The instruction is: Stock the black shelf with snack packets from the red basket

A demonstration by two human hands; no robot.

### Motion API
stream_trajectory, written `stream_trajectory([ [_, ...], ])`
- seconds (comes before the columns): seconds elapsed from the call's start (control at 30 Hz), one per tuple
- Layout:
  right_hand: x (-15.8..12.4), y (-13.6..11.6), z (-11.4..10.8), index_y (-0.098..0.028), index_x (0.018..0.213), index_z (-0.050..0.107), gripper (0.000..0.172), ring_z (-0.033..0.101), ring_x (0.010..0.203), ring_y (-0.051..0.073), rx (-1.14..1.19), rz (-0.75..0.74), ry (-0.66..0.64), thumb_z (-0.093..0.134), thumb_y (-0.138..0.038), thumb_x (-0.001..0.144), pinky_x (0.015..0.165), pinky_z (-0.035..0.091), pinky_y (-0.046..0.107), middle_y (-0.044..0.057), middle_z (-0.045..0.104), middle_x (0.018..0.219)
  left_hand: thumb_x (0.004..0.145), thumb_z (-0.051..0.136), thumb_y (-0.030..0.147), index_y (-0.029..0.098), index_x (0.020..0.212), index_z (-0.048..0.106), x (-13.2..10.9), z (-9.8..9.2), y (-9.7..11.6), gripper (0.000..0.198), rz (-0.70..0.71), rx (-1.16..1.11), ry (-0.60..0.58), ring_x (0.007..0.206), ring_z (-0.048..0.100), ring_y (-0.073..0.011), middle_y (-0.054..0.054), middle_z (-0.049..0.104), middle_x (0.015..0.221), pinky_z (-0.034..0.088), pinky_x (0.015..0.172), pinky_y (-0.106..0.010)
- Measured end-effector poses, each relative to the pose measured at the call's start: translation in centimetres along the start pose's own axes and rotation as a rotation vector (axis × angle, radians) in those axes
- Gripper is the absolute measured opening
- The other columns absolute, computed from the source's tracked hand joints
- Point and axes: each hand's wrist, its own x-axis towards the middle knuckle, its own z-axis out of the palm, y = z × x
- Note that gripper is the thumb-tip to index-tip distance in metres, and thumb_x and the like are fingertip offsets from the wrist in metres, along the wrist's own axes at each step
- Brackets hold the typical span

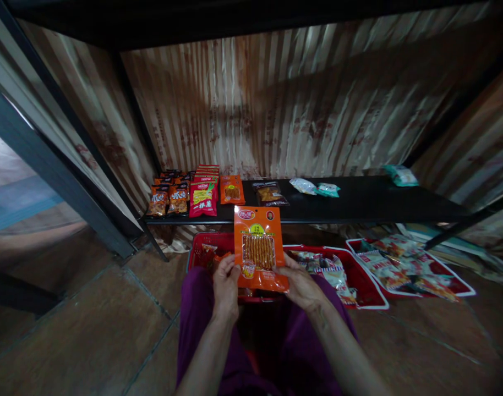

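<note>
**Q:** What do your two hands hold?

**A:** One orange packet, upright above the near basket. Your left hand is clamped on its lower left edge, and your right hand on its lower right corner.

**Q:** How many containers lie on the floor?

**A:** Two red ones. The near basket holds several striped packets. The far basket, to your right, holds more; their count is unclear.

**Q:** And the shelf?

**A:** One like packet, one row of red packets, two rows of darker packs, one brown pack, and three pale bags spread to the right.
</note>
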Motion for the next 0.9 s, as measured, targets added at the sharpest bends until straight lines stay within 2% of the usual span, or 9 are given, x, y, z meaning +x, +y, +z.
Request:
stream_trajectory([
  [0.1,0.7,0.0,0.0,-0.026,0.095,0.065,0.037,0.070,0.079,0.020,0.022,0.020,0.003,0.074,-0.015,0.061,0.066,0.054,0.029,-0.001,0.074,0.091,0.062,0.071,0.024,0.015,0.089,0.063,0.7,0.0,-0.1,0.029,-0.002,-0.013,0.020,0.070,0.064,-0.0144,-0.004,0.070,0.082,0.048,0.068,-0.026],
  [0.3,3.2,0.5,-0.2,-0.025,0.102,0.064,0.041,0.069,0.083,0.022,0.036,0.033,-0.006,0.074,-0.017,0.063,0.076,0.054,0.035,0.002,0.073,0.095,0.062,0.071,0.026,0.014,0.088,0.065,2.8,-0.1,-0.3,0.029,0.009,0.015,0.054,0.072,0.064,-0.0157,-0.005,0.070,0.082,0.048,0.069,-0.026],
  [0.7,8.6,1.2,-1.8,-0.026,0.105,0.065,0.045,0.069,0.084,0.022,0.118,0.071,0.065,0.076,-0.016,0.062,0.083,0.050,0.037,0.001,0.073,0.098,0.060,0.068,0.027,0.013,0.086,0.065,8.1,0.7,-1.4,0.029,-0.006,0.043,0.135,0.074,0.063,-0.0167,-0.006,0.070,0.082,0.047,0.071,-0.028],
  [0.9,11.0,1.5,-2.3,-0.024,0.104,0.065,0.046,0.069,0.080,0.022,0.145,0.117,0.138,0.078,-0.017,0.060,0.083,0.050,0.038,0.002,0.074,0.091,0.061,0.070,0.029,0.013,0.090,0.065,10.9,0.7,-2.6,0.034,-0.016,0.050,0.132,0.079,0.064,-0.0191,-0.009,0.070,0.086,0.048,0.075,-0.032],
])
